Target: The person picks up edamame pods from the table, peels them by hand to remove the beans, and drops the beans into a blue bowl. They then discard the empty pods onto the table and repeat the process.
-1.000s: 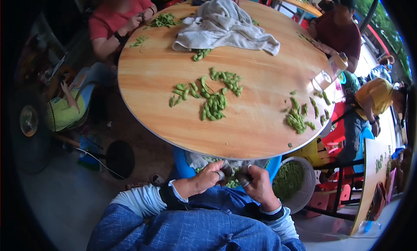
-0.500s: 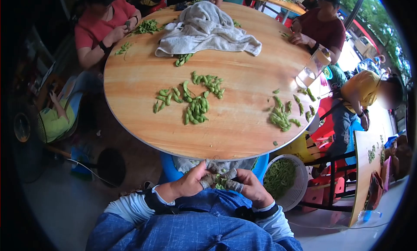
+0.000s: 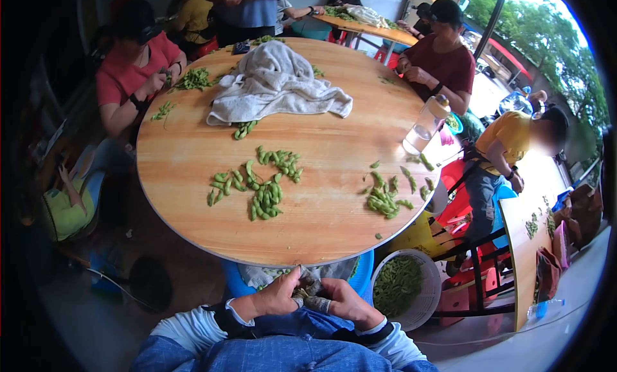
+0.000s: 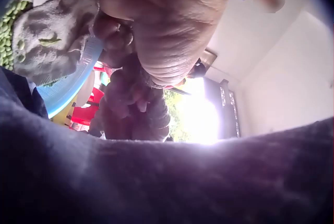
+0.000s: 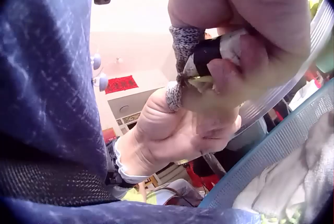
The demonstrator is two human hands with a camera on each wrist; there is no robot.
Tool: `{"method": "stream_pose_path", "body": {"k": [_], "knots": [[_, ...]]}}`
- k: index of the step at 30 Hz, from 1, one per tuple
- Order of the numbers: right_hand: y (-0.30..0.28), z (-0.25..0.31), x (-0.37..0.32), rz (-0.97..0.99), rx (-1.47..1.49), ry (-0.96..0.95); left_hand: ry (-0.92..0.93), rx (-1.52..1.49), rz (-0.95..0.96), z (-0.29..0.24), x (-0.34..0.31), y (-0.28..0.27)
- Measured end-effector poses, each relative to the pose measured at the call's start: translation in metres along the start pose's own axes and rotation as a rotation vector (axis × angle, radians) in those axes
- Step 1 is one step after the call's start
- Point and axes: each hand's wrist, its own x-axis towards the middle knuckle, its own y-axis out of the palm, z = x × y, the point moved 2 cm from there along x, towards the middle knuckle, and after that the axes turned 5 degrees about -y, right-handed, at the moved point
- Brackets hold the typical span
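Over my lap, below the table's near edge, my left hand (image 3: 276,298) and right hand (image 3: 347,301) meet fingertip to fingertip. Grey speckled covers wrap some of the fingertips. Between the thumbs, a green edamame pod (image 5: 201,81) shows in the right wrist view, pinched by both hands and mostly hidden by the fingers. Just beyond them stands a blue basin (image 3: 364,277), partly under the table. A greyish cloth (image 4: 49,38) lies in it, with shelled green beans (image 4: 6,38) beside the cloth.
Edamame pods (image 3: 265,198) lie in loose groups on the round wooden table (image 3: 308,230), with more pods (image 3: 384,201) at its right. A crumpled towel (image 3: 276,82) and a clear bottle (image 3: 424,124) stand farther back. To my right is a white basket (image 3: 434,288) of pods. Several people sit around.
The head view has tilted up and shifted, so the table sits lower and farther left. My hands have drawn closer together around the pod.
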Motion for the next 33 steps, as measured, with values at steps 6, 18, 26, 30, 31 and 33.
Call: {"method": "stream_pose_path", "body": {"k": [6,18,26,30,31,33], "knots": [[-0.010,0.019,-0.020,-0.030,-0.112,-0.010,-0.159,0.385,0.013,-0.006,0.006,-0.005],[-0.108,0.071,-0.017,-0.736,-0.908,-0.215,0.376,-0.178,-0.115,-0.155,-0.048,-0.054],[-0.142,0.063,0.071,-0.492,-1.188,-0.369,0.982,-0.449,0.188,-0.249,-0.094,-0.080],[-0.232,0.087,0.030,-0.896,-1.316,0.144,0.937,-0.322,0.362,-0.268,-0.083,-0.097],[-0.251,0.083,0.014,-0.972,-1.367,-0.002,0.891,-0.278,0.316,-0.270,-0.084,-0.097],[-0.231,0.108,0.013,-0.940,-1.349,-0.050,1.022,-0.206,0.312,-0.276,-0.074,-0.092]]}}
